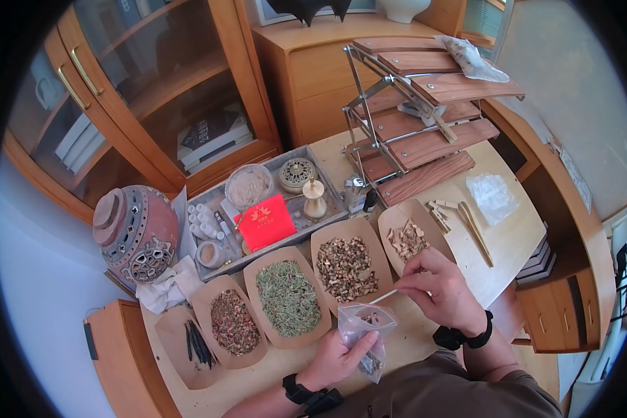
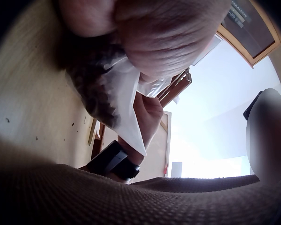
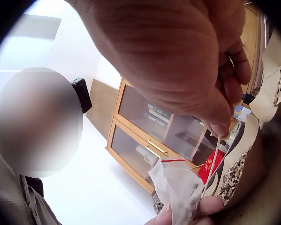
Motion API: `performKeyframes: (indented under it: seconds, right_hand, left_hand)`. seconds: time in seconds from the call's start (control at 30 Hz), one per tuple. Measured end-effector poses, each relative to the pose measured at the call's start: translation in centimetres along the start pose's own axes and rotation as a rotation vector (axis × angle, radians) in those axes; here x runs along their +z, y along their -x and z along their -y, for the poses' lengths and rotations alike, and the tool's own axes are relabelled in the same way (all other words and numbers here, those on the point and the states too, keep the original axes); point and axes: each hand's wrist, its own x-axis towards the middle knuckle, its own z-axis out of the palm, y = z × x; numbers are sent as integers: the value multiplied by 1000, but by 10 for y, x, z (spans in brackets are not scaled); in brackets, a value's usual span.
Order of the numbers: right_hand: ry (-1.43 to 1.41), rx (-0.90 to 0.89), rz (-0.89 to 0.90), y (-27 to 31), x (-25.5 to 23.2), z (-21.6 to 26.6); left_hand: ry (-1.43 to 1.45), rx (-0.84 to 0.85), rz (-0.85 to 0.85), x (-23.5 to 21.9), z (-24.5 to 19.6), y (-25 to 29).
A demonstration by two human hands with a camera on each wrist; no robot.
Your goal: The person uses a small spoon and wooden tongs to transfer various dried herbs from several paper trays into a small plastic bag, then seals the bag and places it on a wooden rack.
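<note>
My left hand (image 1: 338, 359) pinches a small clear zip bag (image 1: 370, 341) with dark bits inside, its top spread wide; in the right wrist view the bag (image 3: 175, 187) shows a red line along its edge. Between thumb and fingers my right hand (image 1: 439, 289) pinches a thin pale stick (image 1: 384, 297), which slants down toward the bag's mouth. In the left wrist view the bag (image 2: 103, 89) hangs under the left hand (image 2: 164, 37). Whether the stick's tip is inside the bag, I cannot tell.
Paper trays hold brown pieces (image 1: 345, 268), green herb (image 1: 288, 298), reddish mix (image 1: 235, 322), dark pods (image 1: 198, 345) and wood chips (image 1: 407, 240). Behind them lies a grey tray (image 1: 334, 202) with a red packet (image 1: 265, 223) and brass pieces. Tongs (image 1: 475, 235) and a wooden rack (image 1: 425, 143) are on the right.
</note>
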Motion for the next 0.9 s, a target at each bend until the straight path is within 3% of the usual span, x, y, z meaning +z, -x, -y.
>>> performKeyframes:
  seconds: [0.07, 0.6, 0.77, 0.9]
  right_hand:
    - [-5, -3, -6, -1, 1, 3]
    - [7, -26, 39, 0, 7, 3]
    - [16, -61, 15, -2, 9, 3]
    - [17, -82, -2, 0, 2, 5]
  left_hand:
    - [-48, -39, 58, -4, 2, 1]
    - [-27, -35, 55, -2, 2, 0]
    - [30, -14, -48, 5, -1, 0]
    - [77, -26, -31, 5, 3, -2]
